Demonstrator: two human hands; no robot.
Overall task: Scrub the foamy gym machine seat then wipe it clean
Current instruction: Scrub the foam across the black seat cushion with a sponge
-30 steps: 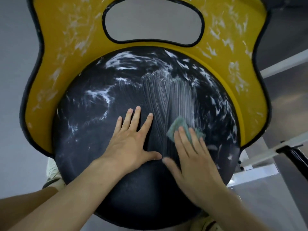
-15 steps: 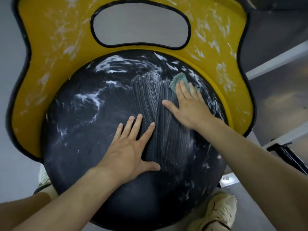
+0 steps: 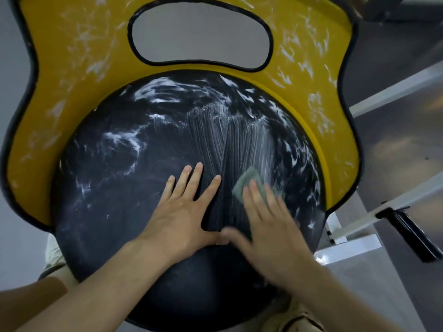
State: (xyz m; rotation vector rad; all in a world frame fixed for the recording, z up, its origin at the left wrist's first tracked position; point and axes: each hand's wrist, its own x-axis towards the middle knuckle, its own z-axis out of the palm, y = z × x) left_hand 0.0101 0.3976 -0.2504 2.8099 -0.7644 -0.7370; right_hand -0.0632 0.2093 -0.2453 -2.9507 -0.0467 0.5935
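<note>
The left hand (image 3: pixel 182 212) lies flat on the black seat (image 3: pixel 107 212), palm down, with its fingers straight, spread, and grasping nothing. Just to its right, the right hand (image 3: pixel 271 233) is blurred. Its fingers are stretched out flat and press a green pad (image 3: pixel 248 182) onto the seat rather than curling round it. The pad shows past the fingertips, with its far corner bare. The two thumb tips lie close together between the hands, and the blur hides whether they touch.

Straight ahead of both hands, fine parallel streaks (image 3: pixel 251 142) of thinned lather fan away across the seat. Left of the left hand and beyond the streaks, thicker white foam (image 3: pixel 119 136) lies in loose smears. More flecks sit to the right of the right hand. The part of the seat under the wrists looks dark and mostly bare.

Beyond the seat stands the yellow back (image 3: pixel 72 92), flecked with foam. It has a black edge and an oval opening (image 3: pixel 199 34). Well to the right of the right hand are white bars (image 3: pixel 395 85) and a black handle (image 3: pixel 412 233). A pale shoe (image 3: pixel 294 317) shows beneath the right forearm.
</note>
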